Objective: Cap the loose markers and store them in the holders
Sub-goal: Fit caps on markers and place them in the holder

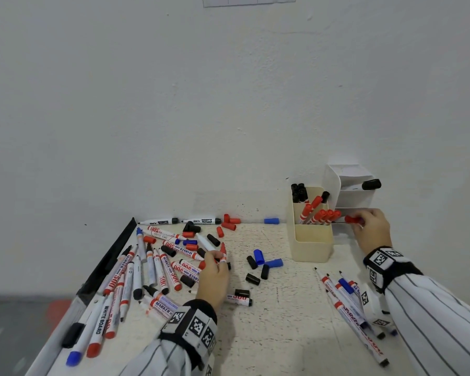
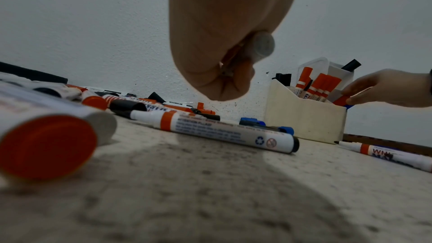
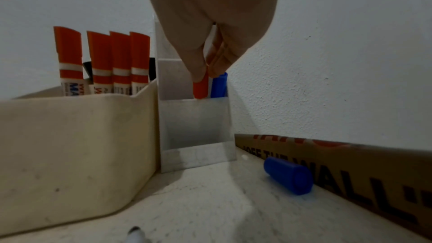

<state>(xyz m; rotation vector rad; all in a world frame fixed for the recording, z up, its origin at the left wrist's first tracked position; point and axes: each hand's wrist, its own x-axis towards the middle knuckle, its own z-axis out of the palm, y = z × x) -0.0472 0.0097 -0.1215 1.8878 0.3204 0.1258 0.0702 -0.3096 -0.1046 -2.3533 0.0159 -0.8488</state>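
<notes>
A speckled off-white surface (image 1: 282,308) stands against a plain white wall (image 1: 228,104). A brown printed cardboard strip (image 3: 350,163) lies along the wall's foot.

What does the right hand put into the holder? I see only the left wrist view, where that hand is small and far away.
Observer: The right hand pinches a red-capped marker by its cap and has it lowered into the front compartment of the white holder.
Operator: Is this compartment already occupied?
Observer: Yes, a blue-capped marker stands in it, right beside the red one.
Operator: Are there loose caps near that holder?
Observer: One blue cap lies on the table to the right of it, beside a cardboard strip.
</notes>
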